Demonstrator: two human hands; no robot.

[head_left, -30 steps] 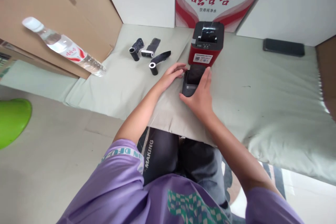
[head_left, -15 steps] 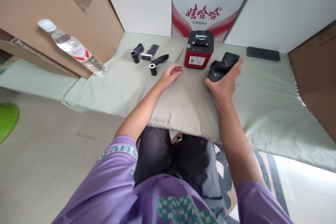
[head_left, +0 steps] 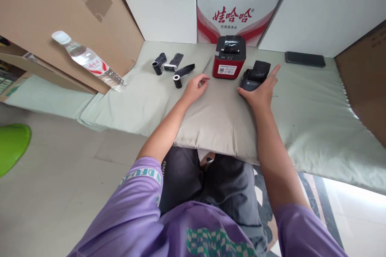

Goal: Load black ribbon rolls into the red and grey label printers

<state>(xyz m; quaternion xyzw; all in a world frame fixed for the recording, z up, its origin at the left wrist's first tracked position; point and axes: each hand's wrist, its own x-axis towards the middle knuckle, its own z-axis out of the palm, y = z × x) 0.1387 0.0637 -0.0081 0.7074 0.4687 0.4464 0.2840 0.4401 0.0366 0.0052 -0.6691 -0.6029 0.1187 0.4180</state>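
My right hand (head_left: pixel 263 90) spans a small black portable printer (head_left: pixel 251 81), thumb at its front left corner and fingers stretched along its right side. A strip of black film (head_left: pixel 259 70) sticks up from that printer's top. Left of it stands a red and black printer (head_left: pixel 228 61), upright, with a dark strip coming out of its top slot. My left hand (head_left: pixel 194 89) rests on the padded cushion (head_left: pixel 215 124), fingers loosely bent and nothing in them. Beyond it lie three small rolls, among them a black roll with a white core (head_left: pixel 177 82), each with a dark strip unrolled.
A water bottle (head_left: pixel 93 63) stands at the left by a brown cardboard box (head_left: pixel 75 12). White boxes (head_left: pixel 163 12) line the back. A black phone (head_left: pixel 305 59) lies at the back right. Part of a green object (head_left: pixel 12 148) shows at the lower left.
The small black printer, tilted before, now sits flatter on the cushion under my right hand. My left fingers have curled a little more. The whole view has shifted slightly.
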